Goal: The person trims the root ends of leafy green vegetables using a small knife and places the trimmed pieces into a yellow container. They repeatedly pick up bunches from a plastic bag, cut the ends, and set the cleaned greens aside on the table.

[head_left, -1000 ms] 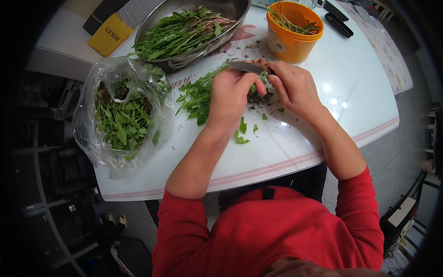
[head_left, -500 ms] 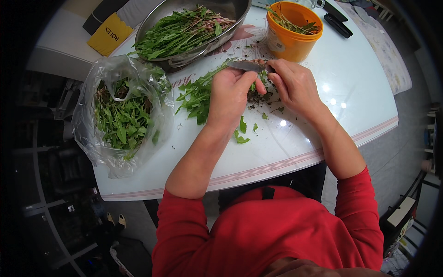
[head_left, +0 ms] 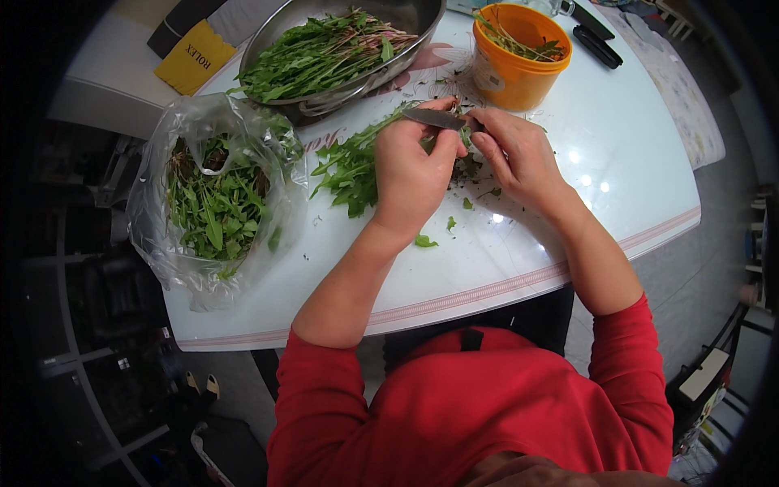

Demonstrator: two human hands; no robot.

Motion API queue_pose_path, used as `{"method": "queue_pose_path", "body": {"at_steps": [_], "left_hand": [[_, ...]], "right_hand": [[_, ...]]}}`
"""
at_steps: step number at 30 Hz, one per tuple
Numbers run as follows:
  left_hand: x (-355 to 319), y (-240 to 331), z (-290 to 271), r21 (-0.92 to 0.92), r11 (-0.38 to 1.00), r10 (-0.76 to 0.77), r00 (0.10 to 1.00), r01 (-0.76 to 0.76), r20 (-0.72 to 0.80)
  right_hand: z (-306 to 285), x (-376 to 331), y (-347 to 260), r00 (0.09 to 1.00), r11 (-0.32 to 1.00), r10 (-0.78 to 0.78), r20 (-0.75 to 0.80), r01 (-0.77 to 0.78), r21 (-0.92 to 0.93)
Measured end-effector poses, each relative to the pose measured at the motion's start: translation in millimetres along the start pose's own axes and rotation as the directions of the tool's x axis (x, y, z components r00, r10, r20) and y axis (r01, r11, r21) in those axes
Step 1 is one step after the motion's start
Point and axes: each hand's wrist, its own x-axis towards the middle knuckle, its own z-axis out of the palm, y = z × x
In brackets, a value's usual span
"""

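Observation:
My right hand [head_left: 523, 158] is closed round the handle of a knife [head_left: 432, 118], whose dark blade points left across the top of my left hand [head_left: 412, 172]. That left hand is closed on a leafy green plant, its root end [head_left: 459, 109] just showing by the blade; the fingers hide most of it. Beside and partly behind the left hand, a pile of jagged-leaved greens [head_left: 347, 172] lies on the table. Dark trimmings and leaf scraps [head_left: 468, 169] are scattered below the hands, with one torn leaf [head_left: 425, 241] nearer to me.
A clear plastic bag [head_left: 284, 235] of greens stands at the left. Behind it is a metal basin [head_left: 357, 91] of stemmed greens. An orange bucket [head_left: 513, 85] with scraps stands at the back right, near a black object [head_left: 598, 47]. The white table's [head_left: 503, 260] edge curves before me.
My left hand has turned a little, with its thumb now raised toward the blade. The leaves hanging under it have shifted out of sight. The knife stays at nearly the same place.

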Motion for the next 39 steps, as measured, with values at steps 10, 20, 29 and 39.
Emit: {"method": "queue_pose_path", "body": {"at_steps": [10, 20, 29, 39], "left_hand": [[-0.1, -8.9, 4.1, 0.478, 0.8, 0.367, 0.926, -0.362, 0.088], [-1.1, -14.0, 5.6, 0.533, 0.733, 0.407, 0.9, -0.422, 0.153], [-1.5, -14.0, 3.8, -0.162, 0.971, -0.136, 0.964, 0.176, 0.23], [2.6, -7.0, 0.3, -0.24, 0.949, -0.187, 0.978, 0.205, 0.095]], "right_hand": [[-0.3, -0.3, 10.1, 0.892, 0.718, 0.411, 0.188, -0.444, 0.535], [-5.6, 3.8, 0.7, 0.849, 0.475, 0.446, 0.283, -0.492, 0.729], [-6.5, 1.2, 9.1, 0.833, 0.434, 0.439, 0.338, -0.526, 0.731], [-1.1, -0.8, -5.8, 0.989, 0.978, 0.134, 0.055, -0.141, 0.154]]}}
